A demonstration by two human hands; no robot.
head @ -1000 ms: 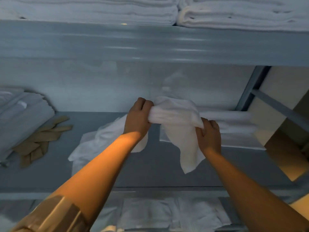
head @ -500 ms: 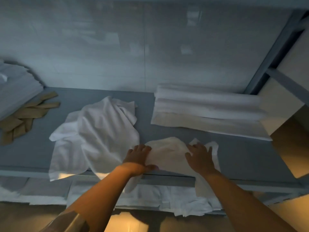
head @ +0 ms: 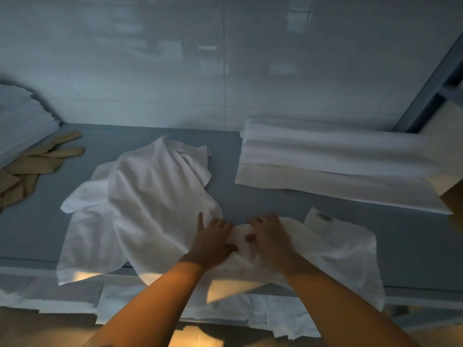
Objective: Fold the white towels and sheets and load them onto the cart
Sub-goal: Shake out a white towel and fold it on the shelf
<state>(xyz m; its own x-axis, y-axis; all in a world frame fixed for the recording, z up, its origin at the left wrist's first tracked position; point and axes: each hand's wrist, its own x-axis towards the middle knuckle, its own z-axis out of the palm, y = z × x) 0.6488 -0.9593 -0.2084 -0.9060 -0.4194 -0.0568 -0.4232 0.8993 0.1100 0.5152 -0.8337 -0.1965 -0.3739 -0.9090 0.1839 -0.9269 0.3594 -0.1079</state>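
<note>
Two hands at work on one grey shelf (head: pixel 413 246), seen in the head view.

Edges and room: front lip of the shelf runs just under both wrists; bare shelf surface lies beyond the fingertips and out to the right of the right hand.

Left hand (head: pixel 213 242): fingers spread, palm down, pressing flat on the white towel (head: pixel 333 249) where it meets the crumpled sheet (head: pixel 150 201). Right hand (head: pixel 269 236): palm down on the same towel, fingers loosely bent, whether pinching cloth cannot be told.

White towel: spread under both hands, its near edge drooping over the shelf lip, a small label (head: pixel 323 217) at the far corner to the right of the right hand.

Shelf contents: crumpled sheet to the left of the left hand, overhanging the lip; folded white stack (head: pixel 338 166) beyond the right hand; tan strips (head: pixel 32 169) and another folded pile (head: pixel 22 121) far to the left. Lower shelf below the arms holds flat white linen (head: pixel 140 304).
</note>
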